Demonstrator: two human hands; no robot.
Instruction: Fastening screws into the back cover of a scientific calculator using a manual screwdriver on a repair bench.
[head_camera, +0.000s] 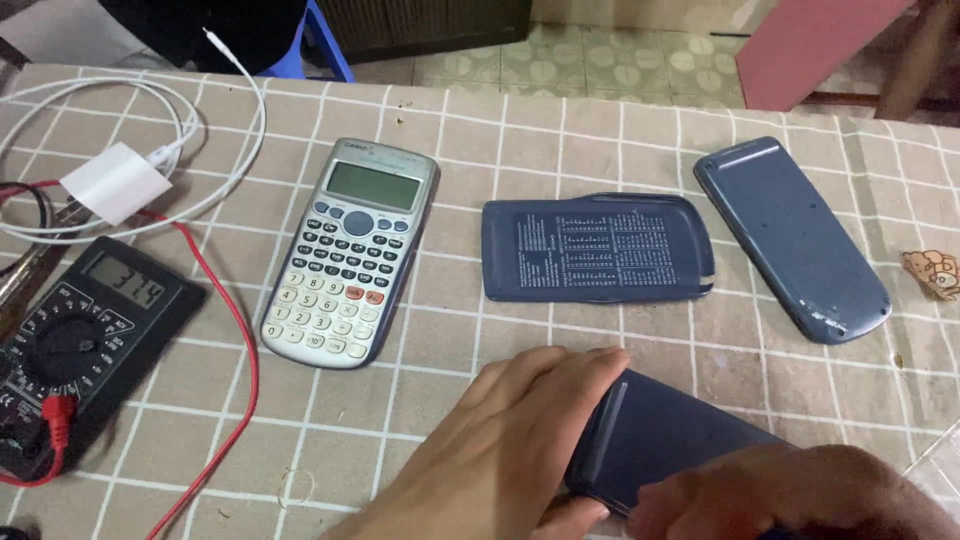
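A checked tablecloth (620, 130) covers the table. On it, from left to right, lie a black multimeter (75, 345) with red leads, a silver scientific calculator (350, 255) face up, an empty blue slide cover (597, 248) with its printed inside showing, and another dark blue calculator case (790, 238) lying diagonally. Nearest the camera, both hands hold a third dark blue calculator case (665, 440) (its long axis runs from lower left to upper right). The left hand (500, 450) wraps its left end with fingers curled over, and the right hand (790, 495) presses on its near edge.
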